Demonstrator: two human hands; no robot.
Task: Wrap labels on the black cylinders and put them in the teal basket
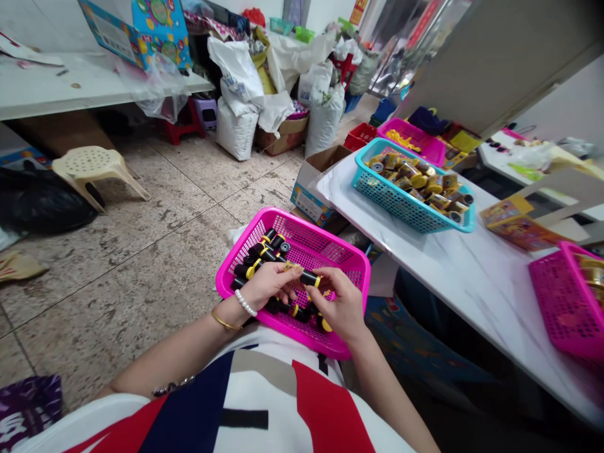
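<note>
A pink mesh basket [330,251] rests on my lap, holding several black cylinders with yellow bands [264,251]. Over the basket, my left hand [268,286] and my right hand [342,302] are both closed on one black-and-yellow cylinder [309,277], held level between them. My left fingers pinch its left end and my right fingers pinch its right end. More cylinders lie under my hands near the basket's front wall.
A white marble table [448,264] stands to my right with a teal basket [401,201] of yellow-labelled pieces, a pink basket [561,302] and a yellow box [514,220]. A cream stool [94,167], a cardboard box [314,189] and white sacks [238,113] are on the floor.
</note>
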